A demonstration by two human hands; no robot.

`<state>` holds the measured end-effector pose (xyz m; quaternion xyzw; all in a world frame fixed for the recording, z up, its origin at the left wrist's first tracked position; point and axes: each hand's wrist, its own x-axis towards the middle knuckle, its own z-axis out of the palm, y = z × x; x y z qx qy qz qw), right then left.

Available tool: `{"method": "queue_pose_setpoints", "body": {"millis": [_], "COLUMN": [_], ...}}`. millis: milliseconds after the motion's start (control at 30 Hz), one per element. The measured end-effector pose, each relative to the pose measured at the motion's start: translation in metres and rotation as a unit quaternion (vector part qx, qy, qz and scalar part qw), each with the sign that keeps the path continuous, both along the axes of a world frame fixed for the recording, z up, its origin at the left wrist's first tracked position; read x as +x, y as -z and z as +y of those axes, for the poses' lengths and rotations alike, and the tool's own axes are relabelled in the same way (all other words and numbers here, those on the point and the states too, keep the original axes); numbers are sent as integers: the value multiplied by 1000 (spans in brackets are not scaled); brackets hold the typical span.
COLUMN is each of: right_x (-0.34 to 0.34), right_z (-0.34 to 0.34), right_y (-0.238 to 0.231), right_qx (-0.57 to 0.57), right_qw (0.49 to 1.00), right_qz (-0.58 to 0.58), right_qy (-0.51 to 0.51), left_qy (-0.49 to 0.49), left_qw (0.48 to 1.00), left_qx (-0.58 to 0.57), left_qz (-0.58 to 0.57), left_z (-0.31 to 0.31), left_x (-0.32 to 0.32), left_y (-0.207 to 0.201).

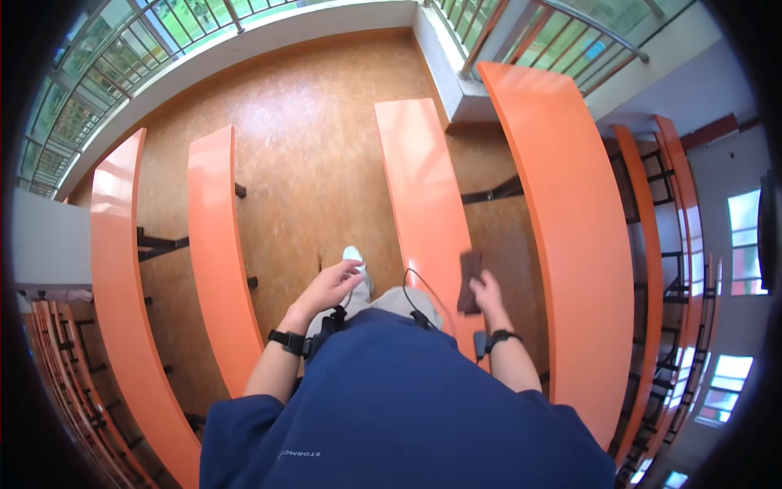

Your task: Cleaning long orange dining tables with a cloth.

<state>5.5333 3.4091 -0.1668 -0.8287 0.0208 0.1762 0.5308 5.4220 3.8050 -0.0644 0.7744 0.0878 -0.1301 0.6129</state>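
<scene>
My right hand [486, 295] is closed on a folded dark brown cloth [469, 281], a flat, long piece held over the right side of a narrow orange bench [423, 175]. Slight blur keeps me from telling whether the cloth touches the bench top. In front of my body, over the aisle, my left hand [334, 284] hangs with loosely bent fingers and nothing in it. Black straps circle both wrists, and a thin dark cable [432, 291] loops near my right thigh.
A long orange table [570, 236] runs along my right. To my left stand another orange bench [213, 244] and table [122, 269]. Brown floor [301, 163] stretches ahead to a low white wall with railings [187, 28]. More tables line both sides.
</scene>
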Motion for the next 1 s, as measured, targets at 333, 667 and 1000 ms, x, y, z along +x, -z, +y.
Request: {"method": "queue_pose_setpoints", "body": {"millis": [333, 667, 1000], "right_x": [-10, 360, 555], "right_z": [1, 176, 296], "right_y": [105, 164, 265], "right_qx": [-112, -297, -377], "right_qw": [917, 947, 926], "right_qz": [372, 109, 35], "right_qy": [85, -61, 6], "left_qy": [-43, -124, -130], "left_qw": [995, 945, 883], "left_qx": [-23, 6, 85], "left_qz": [88, 302, 442], "left_z": [112, 187, 248], "left_x": [174, 275, 343], "left_y": [-5, -2, -36]}}
